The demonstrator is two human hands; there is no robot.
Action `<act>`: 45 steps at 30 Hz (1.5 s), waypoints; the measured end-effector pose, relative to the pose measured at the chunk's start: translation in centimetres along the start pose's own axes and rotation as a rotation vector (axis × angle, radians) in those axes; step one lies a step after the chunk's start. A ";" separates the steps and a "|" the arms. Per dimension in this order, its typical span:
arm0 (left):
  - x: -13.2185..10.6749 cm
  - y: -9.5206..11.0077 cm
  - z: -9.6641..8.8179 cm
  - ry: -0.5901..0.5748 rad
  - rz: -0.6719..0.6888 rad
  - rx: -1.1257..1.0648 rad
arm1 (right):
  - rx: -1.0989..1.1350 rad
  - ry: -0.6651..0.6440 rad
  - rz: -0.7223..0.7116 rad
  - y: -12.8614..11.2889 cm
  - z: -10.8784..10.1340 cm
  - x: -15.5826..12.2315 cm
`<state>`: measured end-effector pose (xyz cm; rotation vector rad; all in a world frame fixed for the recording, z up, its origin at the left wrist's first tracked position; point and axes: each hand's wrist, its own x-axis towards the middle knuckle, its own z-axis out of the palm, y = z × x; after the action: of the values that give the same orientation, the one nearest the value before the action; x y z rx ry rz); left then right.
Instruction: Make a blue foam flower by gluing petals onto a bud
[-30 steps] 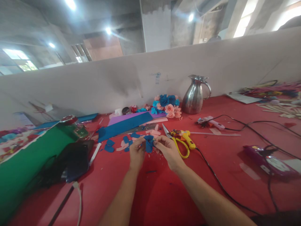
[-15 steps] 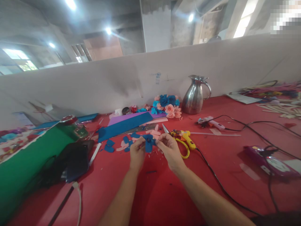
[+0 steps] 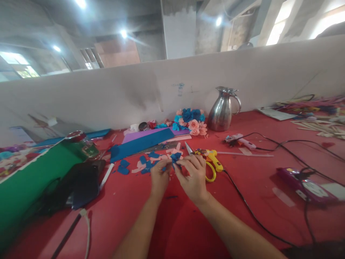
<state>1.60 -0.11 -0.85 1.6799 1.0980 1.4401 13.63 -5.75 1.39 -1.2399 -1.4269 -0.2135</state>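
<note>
A small blue paper flower [image 3: 176,157] is held up between both hands over the red table. My left hand [image 3: 161,176] pinches it low on its left side. The fingertips of my right hand [image 3: 193,176] press on its right side, the thumb near its base. Beyond the hands lie loose blue paper petals [image 3: 124,167] and pink paper strips [image 3: 138,167]. Just right of my right hand are yellow-handled scissors [image 3: 211,172] and a yellow glue gun [image 3: 215,160]. The flower's underside is hidden by the fingers.
A blue paper strip [image 3: 142,145] lies behind the petals, near finished pink and blue flowers [image 3: 192,122]. A steel jug [image 3: 221,109] stands by the white partition. Cables, a pink glue gun [image 3: 240,140] and a purple power strip [image 3: 307,185] are right; a phone [image 3: 85,187] and green box [image 3: 40,180] left.
My right hand has moved left and closer in against the flower. The flower has turned and its petals are gathered more upright, where before one petal hung down flat.
</note>
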 end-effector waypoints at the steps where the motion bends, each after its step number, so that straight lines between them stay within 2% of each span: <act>1: 0.0 0.1 0.0 0.000 0.016 0.017 | -0.025 0.007 -0.027 -0.1 -0.1 -0.1; 7: -0.1 0.3 -0.2 -0.008 0.045 0.040 | -0.088 -0.043 -0.224 -0.5 -0.6 -0.3; 13: -0.2 0.3 -0.3 -0.004 0.037 0.022 | -0.161 -0.130 -0.304 -0.8 -0.6 -0.6; 18: -0.2 0.3 -0.1 -0.014 -0.071 -0.123 | -0.215 -0.144 -0.383 -0.8 -0.2 -0.9; 22: -0.1 0.7 0.0 -0.035 -0.176 -0.278 | -0.102 -0.152 -0.468 -1.0 -0.1 -0.9; 25: 0.1 1.2 0.1 -0.042 -0.223 -0.351 | 0.024 -0.110 -0.424 -1.0 -0.3 -0.7; 28: 0.2 1.2 0.1 -0.010 -0.227 -0.380 | 0.110 -0.038 -0.220 -0.9 -0.6 -0.3; 31: 0.2 0.6 0.1 -0.024 -0.195 -0.388 | 0.118 0.012 -0.097 -0.8 -0.9 0.1; 34: 0.0 -0.2 0.0 -0.055 -0.132 -0.348 | 0.051 0.002 -0.106 -0.9 -0.8 0.2; 37: -0.1 -0.5 -0.2 -0.034 -0.013 -0.198 | -0.031 0.009 -0.104 -0.9 -0.5 0.0; 41: -0.2 0.2 -0.2 -0.009 0.154 0.028 | -0.118 0.039 -0.161 -0.6 -0.4 -0.2; 45: -0.2 1.0 -0.3 0.016 0.278 0.106 | -0.159 -0.010 -0.260 -0.7 -0.5 -0.4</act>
<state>1.47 -0.74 0.04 1.9607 0.9933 1.5912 13.39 -6.60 1.60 -1.1808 -1.6031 -0.5076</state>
